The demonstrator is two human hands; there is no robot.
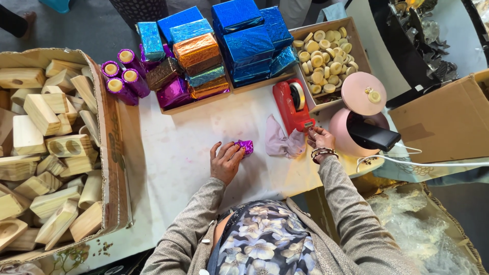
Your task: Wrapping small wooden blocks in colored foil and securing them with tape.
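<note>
Left hand (225, 162) presses flat on small purple foil-wrapped piece (246, 146) on white table (178, 147); right hand (320, 138) fingers pinch at red tape dispenser (293, 105) front edge.

blue foil-wrapped boxes (248, 43) behind purple packet (246, 146).
</note>
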